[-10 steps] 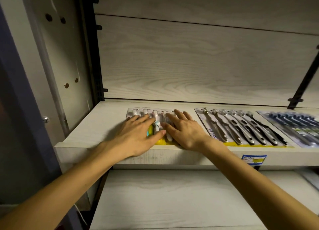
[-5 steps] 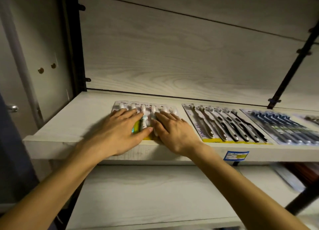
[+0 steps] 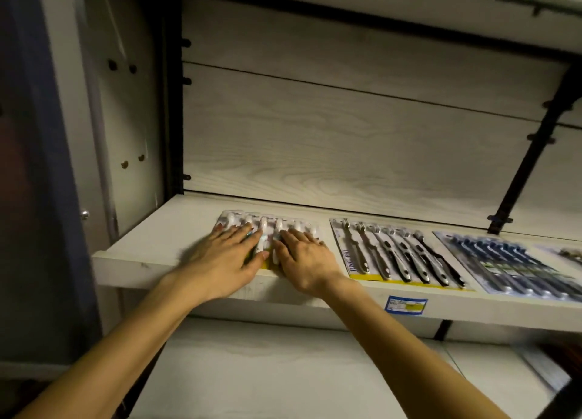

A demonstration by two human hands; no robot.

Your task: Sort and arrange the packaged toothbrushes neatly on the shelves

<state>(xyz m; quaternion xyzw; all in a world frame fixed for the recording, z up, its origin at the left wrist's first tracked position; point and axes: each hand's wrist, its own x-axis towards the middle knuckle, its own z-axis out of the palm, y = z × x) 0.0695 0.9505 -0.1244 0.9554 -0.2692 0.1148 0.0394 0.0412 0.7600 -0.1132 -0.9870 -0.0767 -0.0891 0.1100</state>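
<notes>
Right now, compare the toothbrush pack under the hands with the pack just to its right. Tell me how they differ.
The white-handled pack is covered by the left hand and right hand, both flat on it; the grey-handled pack lies untouched. The first holds white brushes, the second grey and black ones. Blue lettering shows on the second pack's left edge; none is visible on the first. Both lie flat on the shelf, with a yellow strip at the front edge.

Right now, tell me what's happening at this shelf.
A person is arranging toothbrush packs on the white shelf. The left hand and right hand both press flat on the leftmost pack of white toothbrushes. Beside it lie a grey-handled pack and a blue pack, side by side along the front edge.
</notes>
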